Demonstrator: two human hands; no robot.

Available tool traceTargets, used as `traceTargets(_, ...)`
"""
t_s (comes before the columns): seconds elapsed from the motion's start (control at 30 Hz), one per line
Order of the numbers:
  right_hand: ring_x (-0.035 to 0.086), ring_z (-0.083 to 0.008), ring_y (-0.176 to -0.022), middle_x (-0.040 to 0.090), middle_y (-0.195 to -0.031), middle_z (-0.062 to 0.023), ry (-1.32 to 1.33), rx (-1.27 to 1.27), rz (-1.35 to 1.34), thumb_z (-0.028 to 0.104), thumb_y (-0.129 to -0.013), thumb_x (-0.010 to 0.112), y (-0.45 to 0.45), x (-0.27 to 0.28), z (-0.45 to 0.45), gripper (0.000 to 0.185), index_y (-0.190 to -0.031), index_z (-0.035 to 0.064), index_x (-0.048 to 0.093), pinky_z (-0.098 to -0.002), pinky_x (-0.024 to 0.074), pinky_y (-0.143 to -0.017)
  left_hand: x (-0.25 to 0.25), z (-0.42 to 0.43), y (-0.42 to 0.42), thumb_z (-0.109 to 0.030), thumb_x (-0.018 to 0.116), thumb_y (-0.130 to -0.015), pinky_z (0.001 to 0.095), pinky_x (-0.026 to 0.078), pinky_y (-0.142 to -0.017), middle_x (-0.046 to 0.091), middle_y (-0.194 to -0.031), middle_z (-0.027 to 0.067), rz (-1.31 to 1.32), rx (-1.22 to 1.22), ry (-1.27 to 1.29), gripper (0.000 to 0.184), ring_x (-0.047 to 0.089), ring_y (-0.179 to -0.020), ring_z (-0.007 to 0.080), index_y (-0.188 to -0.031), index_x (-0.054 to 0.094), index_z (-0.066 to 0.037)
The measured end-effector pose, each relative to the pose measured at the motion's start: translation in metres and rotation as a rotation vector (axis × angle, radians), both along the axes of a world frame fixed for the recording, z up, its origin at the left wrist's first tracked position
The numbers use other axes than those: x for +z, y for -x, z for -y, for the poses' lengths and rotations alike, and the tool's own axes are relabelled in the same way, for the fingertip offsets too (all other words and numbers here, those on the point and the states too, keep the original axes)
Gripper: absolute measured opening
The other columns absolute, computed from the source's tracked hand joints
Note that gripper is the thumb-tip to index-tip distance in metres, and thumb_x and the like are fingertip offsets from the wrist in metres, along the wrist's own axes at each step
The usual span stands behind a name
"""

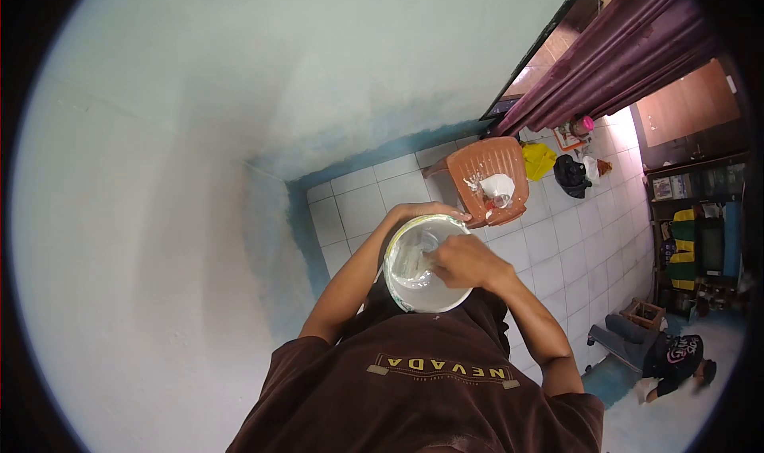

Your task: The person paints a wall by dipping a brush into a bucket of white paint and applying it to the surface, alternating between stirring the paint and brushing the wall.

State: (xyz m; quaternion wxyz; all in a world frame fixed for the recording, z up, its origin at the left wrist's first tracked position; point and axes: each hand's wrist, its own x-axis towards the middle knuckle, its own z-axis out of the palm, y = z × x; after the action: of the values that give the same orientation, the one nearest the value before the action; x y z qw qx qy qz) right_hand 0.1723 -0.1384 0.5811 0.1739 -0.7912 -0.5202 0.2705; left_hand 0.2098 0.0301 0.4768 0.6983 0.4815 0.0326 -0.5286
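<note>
Head view: the white bucket [438,298] sits against the person's front, its mouth turned up, with the left hand [430,211] curved round the outside of the far rim, fingers gripping it. Over the opening, the right hand [468,262] has its fingers closed on a pale tool [411,264], which reaches left into the bucket; it is blurred, so its kind cannot be told. That hand hides the tool's upper end and part of the bucket's inside. Just beyond the rim stands an orange-brown plastic chair [484,160] bearing a white-smeared container [500,186]. Farther right on the tiled floor [555,238] lie a yellow bag [539,159] and a black bag [570,176]; another person [675,356] bends by the opposite wall
</note>
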Motion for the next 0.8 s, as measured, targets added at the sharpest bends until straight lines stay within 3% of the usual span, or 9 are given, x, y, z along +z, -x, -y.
traceTargets(0.03,0.071,-0.0388,-0.073,0.068,-0.072,-0.0226,0.000,0.000,0.002,0.008,-0.074,0.065,0.002,0.000,-0.003,0.015,-0.085,-0.0009,0.072,-0.0482,0.0558,-0.068,0.001,-0.001,0.001,-0.036,0.058,-0.102,0.0314,0.039,-0.113,0.060,-0.140,0.0063,0.060,-0.020,-0.003,0.049,0.054,-0.128,0.0150,-0.138,0.060,-0.004)
traceTargets(0.07,0.071,-0.0384,-0.072,0.068,-0.072,-0.0223,0.062,-0.063,0.111,0.008,-0.074,0.065,0.006,-0.001,-0.008,0.017,-0.087,-0.0009,0.071,-0.0479,0.0557,-0.067,-0.016,0.008,0.000,-0.040,0.068,-0.095,0.0290,0.053,-0.085,0.069,-0.110,0.0046,-0.068,0.040,0.129,0.047,0.064,-0.095,0.0106,-0.122,0.066,-0.001)
traceTargets(0.1,0.071,-0.0381,-0.071,0.068,-0.072,-0.0221,0.123,-0.129,0.221,0.007,-0.074,0.064,0.012,-0.003,-0.012,0.018,-0.089,-0.0010,0.071,-0.0476,0.0557,-0.066,-0.014,0.005,-0.001,-0.040,0.068,-0.095,0.0290,0.053,-0.085,0.069,-0.110,0.0046,-0.068,0.042,0.130,0.047,0.064,-0.095,0.0106,-0.122,0.066,-0.001)
traceTargets(0.17,0.070,-0.0383,-0.070,0.068,-0.070,-0.0215,0.079,-0.018,0.255,0.006,-0.075,0.063,0.037,-0.023,-0.014,0.020,-0.092,-0.0018,0.070,-0.0474,0.0553,-0.064,-0.004,0.000,-0.004,-0.036,0.053,-0.104,0.0327,0.027,-0.122,0.045,-0.154,0.0086,-0.010,-0.096,-0.021,0.053,0.038,-0.144,0.0189,-0.145,0.052,-0.003)
traceTargets(0.23,0.070,-0.0386,-0.070,0.068,-0.070,-0.0218,0.087,0.070,0.166,0.006,-0.075,0.063,0.037,-0.013,-0.014,0.023,-0.095,-0.0043,0.068,-0.0475,0.0551,-0.064,0.004,-0.011,0.006,-0.034,0.056,-0.103,0.0320,0.031,-0.119,0.052,-0.149,0.0085,0.169,-0.049,0.042,0.050,0.045,-0.139,0.0184,-0.142,0.055,-0.002)
traceTargets(0.3,0.070,-0.0388,-0.070,0.068,-0.071,-0.0222,0.070,0.030,0.105,0.006,-0.075,0.063,0.019,0.004,-0.006,0.023,-0.095,-0.0047,0.068,-0.0477,0.0550,-0.064,0.008,-0.014,0.012,-0.039,0.067,-0.096,0.0288,0.049,-0.097,0.066,-0.126,0.0054,0.076,0.083,0.041,0.051,0.061,-0.111,0.0114,-0.133,0.064,-0.004)
traceTargets(0.47,0.070,-0.0397,-0.073,0.069,-0.074,-0.0225,0.165,-0.131,0.176,0.009,-0.079,0.061,0.045,-0.021,-0.019,0.018,-0.092,0.0029,0.072,-0.0508,0.0547,-0.067,-0.008,-0.004,0.009,-0.037,0.070,-0.094,0.0290,0.049,-0.094,0.069,-0.114,0.0052,0.084,0.057,0.060,0.047,0.062,-0.105,0.0115,-0.128,0.066,-0.003)
traceTargets(0.57,0.071,-0.0392,-0.075,0.069,-0.075,-0.0217,0.167,0.013,0.072,0.009,-0.079,0.061,0.041,-0.008,-0.013,0.020,-0.094,0.0049,0.073,-0.0516,0.0546,-0.069,0.005,-0.008,0.016,-0.036,0.070,-0.094,0.0287,0.049,-0.094,0.068,-0.118,0.0050,-0.065,0.094,0.049,0.047,0.061,-0.107,0.0112,-0.128,0.067,-0.004)
traceTargets(0.8,0.071,-0.0367,-0.071,0.070,-0.077,-0.0194,0.172,-0.008,0.179,0.009,-0.082,0.058,0.060,-0.019,-0.023,0.036,-0.116,0.0021,0.068,-0.0482,0.0557,-0.065,-0.022,-0.006,0.019,-0.040,0.067,-0.095,0.0285,0.045,-0.103,0.065,-0.130,0.0049,0.185,0.047,0.083,0.053,0.059,-0.118,0.0128,-0.135,0.063,-0.005)
